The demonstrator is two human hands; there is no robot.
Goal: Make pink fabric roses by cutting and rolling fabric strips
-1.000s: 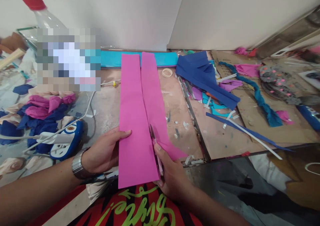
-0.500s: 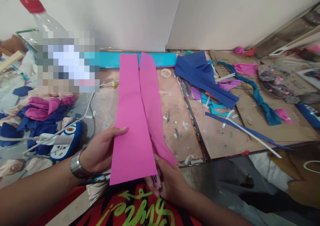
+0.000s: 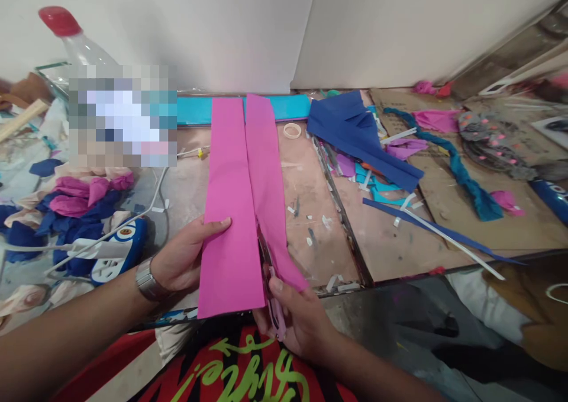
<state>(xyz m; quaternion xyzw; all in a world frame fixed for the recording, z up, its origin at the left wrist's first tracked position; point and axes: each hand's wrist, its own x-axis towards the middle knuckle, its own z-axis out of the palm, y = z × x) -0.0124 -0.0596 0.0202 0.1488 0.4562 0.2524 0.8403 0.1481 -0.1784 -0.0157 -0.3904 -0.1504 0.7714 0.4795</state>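
Note:
A long pink sheet (image 3: pixel 228 212) lies lengthwise before me, slit so that a pink strip (image 3: pixel 268 183) parts from its right side. Along the left edge, my left hand (image 3: pixel 189 254) pinches the sheet with the thumb on top and the fingers beneath. My right hand (image 3: pixel 297 313) is wrapped around pink-handled scissors (image 3: pixel 276 307). Their blades point away from me in the gap between sheet and strip. The strip's near end curves over toward the back of my right hand. Part of the lower handle and several fingers are hidden.
A blue and white power strip (image 3: pixel 119 251) with a white cable lies left, beside blue and pink cloth pieces (image 3: pixel 73 198). Dark blue fabric (image 3: pixel 355 132) and a cream ring (image 3: pixel 292 131) lie beyond the strip. Cardboard (image 3: pixel 461 230) carries a teal band at right.
The scissors have moved a little up and away from me, with their blades now showing in the slit. My left hand keeps hold of the sheet.

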